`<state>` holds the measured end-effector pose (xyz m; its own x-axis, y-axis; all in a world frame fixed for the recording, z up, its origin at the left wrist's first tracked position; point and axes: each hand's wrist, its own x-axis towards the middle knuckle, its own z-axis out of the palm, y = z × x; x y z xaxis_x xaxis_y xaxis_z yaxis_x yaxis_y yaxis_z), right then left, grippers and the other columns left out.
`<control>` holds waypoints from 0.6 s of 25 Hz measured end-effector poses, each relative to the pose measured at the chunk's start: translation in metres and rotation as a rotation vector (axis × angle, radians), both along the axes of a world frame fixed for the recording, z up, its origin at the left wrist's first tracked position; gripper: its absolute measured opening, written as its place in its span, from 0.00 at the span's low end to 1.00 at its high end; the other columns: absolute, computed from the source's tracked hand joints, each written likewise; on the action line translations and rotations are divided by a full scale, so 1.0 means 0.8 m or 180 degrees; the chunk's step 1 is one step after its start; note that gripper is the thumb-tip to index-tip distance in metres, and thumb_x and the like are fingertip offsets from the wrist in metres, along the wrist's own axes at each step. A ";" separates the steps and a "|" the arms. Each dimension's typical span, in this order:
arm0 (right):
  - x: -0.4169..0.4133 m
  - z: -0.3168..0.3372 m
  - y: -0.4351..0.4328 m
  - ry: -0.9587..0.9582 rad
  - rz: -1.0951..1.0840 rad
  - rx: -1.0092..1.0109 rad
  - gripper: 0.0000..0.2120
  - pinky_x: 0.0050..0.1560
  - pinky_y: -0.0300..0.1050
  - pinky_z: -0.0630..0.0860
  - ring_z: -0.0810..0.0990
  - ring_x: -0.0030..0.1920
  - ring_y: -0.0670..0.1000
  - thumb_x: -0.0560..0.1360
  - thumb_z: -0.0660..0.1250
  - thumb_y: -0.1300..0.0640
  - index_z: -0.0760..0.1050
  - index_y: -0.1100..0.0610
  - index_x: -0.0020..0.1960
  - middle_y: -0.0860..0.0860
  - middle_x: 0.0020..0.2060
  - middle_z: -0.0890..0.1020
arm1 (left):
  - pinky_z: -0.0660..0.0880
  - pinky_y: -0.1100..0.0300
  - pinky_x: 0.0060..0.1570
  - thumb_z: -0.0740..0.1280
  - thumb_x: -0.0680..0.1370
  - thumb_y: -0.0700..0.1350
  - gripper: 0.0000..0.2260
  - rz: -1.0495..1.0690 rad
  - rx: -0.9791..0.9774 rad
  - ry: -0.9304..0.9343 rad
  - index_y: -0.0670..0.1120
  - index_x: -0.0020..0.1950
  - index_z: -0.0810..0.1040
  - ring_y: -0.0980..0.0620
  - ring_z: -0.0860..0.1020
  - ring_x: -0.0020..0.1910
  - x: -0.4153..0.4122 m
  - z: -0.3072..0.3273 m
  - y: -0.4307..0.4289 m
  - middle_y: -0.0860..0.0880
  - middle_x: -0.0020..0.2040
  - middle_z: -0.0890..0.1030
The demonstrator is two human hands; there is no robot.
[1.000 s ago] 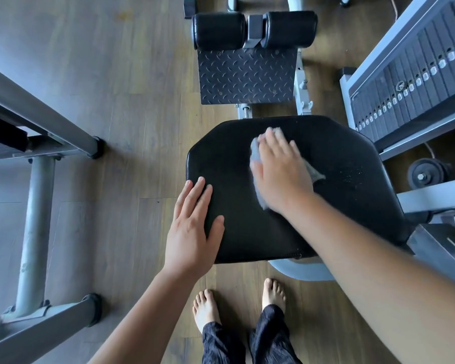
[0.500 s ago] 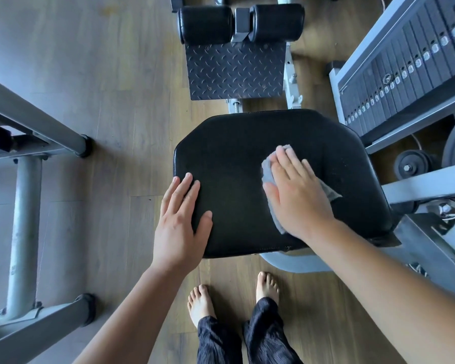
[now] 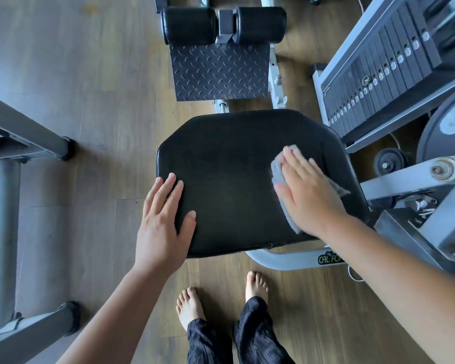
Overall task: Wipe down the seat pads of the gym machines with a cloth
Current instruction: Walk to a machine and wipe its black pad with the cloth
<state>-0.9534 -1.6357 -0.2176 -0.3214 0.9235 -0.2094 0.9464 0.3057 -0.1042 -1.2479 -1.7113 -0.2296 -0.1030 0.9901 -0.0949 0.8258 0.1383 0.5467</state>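
A black padded seat pad (image 3: 234, 164) fills the middle of the head view, below me. My right hand (image 3: 309, 194) lies flat on a grey cloth (image 3: 277, 169), pressing it against the right part of the pad. Only the cloth's edges show around the fingers and palm. My left hand (image 3: 163, 222) rests flat on the pad's near left corner, fingers spread, holding nothing.
Two black roller pads (image 3: 223, 24) and a checker-plate footrest (image 3: 219, 70) stand beyond the seat. A weight stack (image 3: 378, 72) and grey machine frame (image 3: 410, 179) crowd the right. Grey metal legs (image 3: 3, 232) of another machine stand left. My bare feet (image 3: 221, 300) are on the wood floor.
My right hand has slid the cloth from the pad's upper middle across to its right side. My left hand has stayed on the near left corner.
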 end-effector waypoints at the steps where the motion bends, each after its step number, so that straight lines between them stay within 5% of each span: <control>1: 0.016 0.003 -0.013 -0.0039 0.0200 -0.0072 0.29 0.81 0.53 0.50 0.45 0.82 0.49 0.85 0.41 0.45 0.52 0.57 0.82 0.51 0.82 0.51 | 0.54 0.60 0.75 0.66 0.82 0.48 0.26 -0.0009 0.0003 -0.0010 0.46 0.80 0.67 0.54 0.53 0.82 0.000 0.000 0.001 0.54 0.82 0.62; 7: 0.034 -0.008 0.131 -0.0146 -0.0978 -0.0021 0.28 0.81 0.52 0.47 0.49 0.82 0.53 0.86 0.44 0.45 0.54 0.58 0.82 0.54 0.82 0.53 | 0.56 0.56 0.76 0.67 0.82 0.47 0.26 -0.0006 0.0055 0.0006 0.45 0.79 0.68 0.52 0.54 0.82 0.000 -0.004 0.001 0.52 0.82 0.63; 12: 0.080 0.005 -0.030 -0.0047 0.0032 0.0003 0.27 0.81 0.50 0.49 0.47 0.82 0.48 0.86 0.47 0.45 0.57 0.57 0.81 0.50 0.82 0.52 | 0.57 0.54 0.76 0.68 0.81 0.45 0.25 -0.0030 0.0077 -0.0004 0.44 0.79 0.69 0.50 0.56 0.82 -0.002 -0.006 0.000 0.51 0.81 0.64; 15: 0.095 0.002 0.030 -0.0068 -0.0083 -0.0016 0.29 0.81 0.51 0.50 0.46 0.82 0.48 0.85 0.44 0.44 0.56 0.56 0.82 0.50 0.82 0.51 | 0.58 0.55 0.74 0.68 0.81 0.45 0.25 -0.0011 0.0073 -0.0003 0.44 0.79 0.69 0.50 0.56 0.82 -0.001 -0.003 0.000 0.52 0.81 0.64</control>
<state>-0.8777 -1.6121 -0.2158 -0.2927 0.9304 -0.2206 0.9560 0.2805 -0.0854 -1.2484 -1.7114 -0.2319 -0.0993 0.9924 -0.0723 0.8259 0.1227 0.5503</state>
